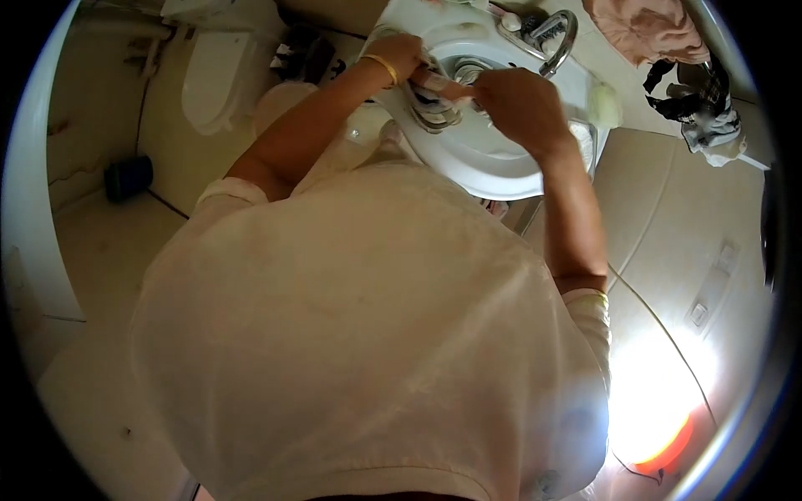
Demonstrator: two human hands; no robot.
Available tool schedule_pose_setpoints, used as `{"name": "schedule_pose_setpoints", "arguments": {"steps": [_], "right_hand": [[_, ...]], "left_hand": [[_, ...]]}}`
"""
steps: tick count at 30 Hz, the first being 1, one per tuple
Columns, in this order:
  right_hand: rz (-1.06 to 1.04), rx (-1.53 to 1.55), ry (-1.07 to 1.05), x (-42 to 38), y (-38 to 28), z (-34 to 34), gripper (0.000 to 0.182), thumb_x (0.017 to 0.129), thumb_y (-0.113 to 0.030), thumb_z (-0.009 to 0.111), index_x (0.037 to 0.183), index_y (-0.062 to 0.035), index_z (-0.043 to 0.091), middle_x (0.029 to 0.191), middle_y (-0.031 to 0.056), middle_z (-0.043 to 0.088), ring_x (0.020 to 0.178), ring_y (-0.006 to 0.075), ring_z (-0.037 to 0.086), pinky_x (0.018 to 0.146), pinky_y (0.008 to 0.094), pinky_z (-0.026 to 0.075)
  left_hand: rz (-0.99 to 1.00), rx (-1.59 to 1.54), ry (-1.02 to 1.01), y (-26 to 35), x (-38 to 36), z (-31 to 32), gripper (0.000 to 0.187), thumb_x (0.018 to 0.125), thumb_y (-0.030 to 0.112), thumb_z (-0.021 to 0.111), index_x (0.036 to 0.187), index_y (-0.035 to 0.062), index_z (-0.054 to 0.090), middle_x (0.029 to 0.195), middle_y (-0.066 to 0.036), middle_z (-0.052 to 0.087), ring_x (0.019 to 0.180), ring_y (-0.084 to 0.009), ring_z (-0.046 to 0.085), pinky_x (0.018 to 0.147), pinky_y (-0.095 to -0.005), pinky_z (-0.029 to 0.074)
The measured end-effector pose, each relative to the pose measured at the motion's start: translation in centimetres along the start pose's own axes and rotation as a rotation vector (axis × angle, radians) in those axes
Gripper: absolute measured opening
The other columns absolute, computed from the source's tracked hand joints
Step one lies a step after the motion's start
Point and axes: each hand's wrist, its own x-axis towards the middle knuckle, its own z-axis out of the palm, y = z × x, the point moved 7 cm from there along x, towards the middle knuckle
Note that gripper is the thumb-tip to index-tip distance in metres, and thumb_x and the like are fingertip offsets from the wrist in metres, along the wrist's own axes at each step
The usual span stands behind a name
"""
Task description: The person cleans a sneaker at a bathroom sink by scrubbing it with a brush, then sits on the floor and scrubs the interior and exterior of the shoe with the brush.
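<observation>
My left hand (397, 57), with a yellow band at its wrist, is closed at the left side of the white washbasin (501, 171). It grips a pale, shoe-like item (432, 113) with grey and white layered edges, held over the bowl; its exact kind is not clear. My right hand (520, 104) is curled in a fist over the basin, close to the left hand. A pinkish strip (444, 85) spans the gap between the hands. Whatever the right fingers hold is hidden beneath them.
A curved chrome faucet (570, 42) rises at the basin's back right, beside a brush (547, 32). Pink cloth (647, 29) and dark patterned fabric (706, 104) hang at upper right. A toilet (219, 79) stands left. A bright lamp (664, 442) glows at lower right.
</observation>
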Motion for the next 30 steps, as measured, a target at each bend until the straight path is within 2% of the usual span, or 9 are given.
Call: {"name": "schedule_pose_setpoints", "arguments": {"steps": [2, 5, 8, 10, 14, 19, 23, 26, 30], "right_hand": [[0.014, 0.244, -0.033, -2.7, 1.6, -2.5, 0.019, 0.083, -0.024, 0.052, 0.084, -0.0088, 0.064, 0.073, 0.0127, 0.061, 0.066, 0.027, 0.059, 0.056, 0.0357, 0.044], [0.346, 0.666, -0.192, -7.6, 7.4, 0.6, 0.026, 0.081, -0.024, 0.061, 0.095, -0.0034, 0.064, 0.063, 0.0005, 0.054, 0.056, 0.0079, 0.046, 0.05, 0.0249, 0.038], [0.504, 0.942, -0.259, -11.5, 11.2, 7.2, 0.026, 0.082, -0.023, 0.061, 0.095, -0.0013, 0.063, 0.059, -0.0033, 0.048, 0.051, 0.0047, 0.039, 0.045, 0.0206, 0.032], [0.635, 1.145, -0.274, -13.1, 12.4, 11.8, 0.025, 0.08, -0.021, 0.063, 0.094, -0.0005, 0.064, 0.063, -0.0032, 0.05, 0.054, 0.005, 0.041, 0.047, 0.0206, 0.032], [0.718, 1.072, -0.257, -13.1, 13.6, 18.7, 0.029, 0.078, -0.023, 0.064, 0.095, 0.0001, 0.064, 0.063, 0.0004, 0.054, 0.056, 0.0066, 0.046, 0.049, 0.0219, 0.036], [0.63, 0.731, -0.112, -11.7, 12.7, 19.7, 0.033, 0.076, -0.027, 0.065, 0.095, 0.0001, 0.064, 0.066, 0.0028, 0.057, 0.057, 0.0085, 0.049, 0.051, 0.0236, 0.04], [0.757, 0.898, -0.24, -12.4, 11.4, 14.1, 0.031, 0.078, -0.026, 0.063, 0.095, 0.0004, 0.064, 0.067, 0.0026, 0.056, 0.055, 0.0084, 0.048, 0.051, 0.0231, 0.04], [0.697, 1.41, -0.235, -13.9, 11.7, 10.2, 0.028, 0.081, -0.021, 0.06, 0.098, 0.0016, 0.062, 0.063, 0.0, 0.052, 0.051, 0.0056, 0.041, 0.045, 0.0216, 0.033], [0.542, 1.273, -0.284, -10.6, 9.7, 6.4, 0.026, 0.082, -0.022, 0.059, 0.096, 0.0004, 0.063, 0.061, -0.0016, 0.049, 0.05, 0.0044, 0.04, 0.044, 0.0213, 0.031]], "left_hand": [[-0.008, -0.092, -0.006, -1.3, -0.3, -0.2, 0.016, 0.076, 0.016, 0.06, 0.079, 0.0019, 0.052, 0.074, -0.015, 0.057, 0.071, -0.0329, 0.054, 0.063, -0.0395, 0.043], [0.03, -0.133, 0.063, -1.5, -0.9, -0.6, 0.018, 0.075, 0.015, 0.062, 0.077, 0.0015, 0.051, 0.07, -0.015, 0.055, 0.067, -0.0325, 0.052, 0.061, -0.0386, 0.042], [0.017, -0.14, 0.104, -1.6, -1.7, -1.7, 0.019, 0.073, 0.014, 0.064, 0.074, 0.0008, 0.05, 0.069, -0.016, 0.054, 0.065, -0.032, 0.052, 0.059, -0.0382, 0.041], [0.018, -0.156, 0.137, -2.5, -2.3, -1.9, 0.02, 0.073, 0.013, 0.065, 0.072, 0.0006, 0.05, 0.068, -0.016, 0.054, 0.063, -0.0318, 0.051, 0.057, -0.038, 0.041], [-0.011, -0.184, 0.156, -3.6, -3.2, -2.0, 0.021, 0.072, 0.013, 0.067, 0.07, 0.0004, 0.05, 0.066, -0.016, 0.054, 0.061, -0.0316, 0.05, 0.055, -0.0376, 0.04], [-0.062, -0.17, 0.13, -3.7, -3.6, -1.8, 0.022, 0.071, 0.014, 0.067, 0.07, 0.0004, 0.051, 0.066, -0.015, 0.054, 0.061, -0.0305, 0.051, 0.056, -0.0365, 0.041], [-0.02, -0.154, 0.193, -4.0, -4.0, -2.0, 0.021, 0.071, 0.015, 0.068, 0.07, 0.0005, 0.052, 0.066, -0.015, 0.055, 0.06, -0.0299, 0.052, 0.055, -0.0363, 0.041], [-0.056, -0.159, 0.153, -4.1, -3.9, -1.7, 0.018, 0.071, 0.018, 0.067, 0.074, 0.0042, 0.055, 0.069, -0.014, 0.058, 0.067, -0.0318, 0.056, 0.06, -0.0386, 0.044], [-0.068, -0.155, 0.15, -4.0, -3.8, -1.8, 0.018, 0.072, 0.016, 0.066, 0.073, 0.0035, 0.054, 0.069, -0.015, 0.057, 0.066, -0.031, 0.055, 0.06, -0.0378, 0.043]]}}
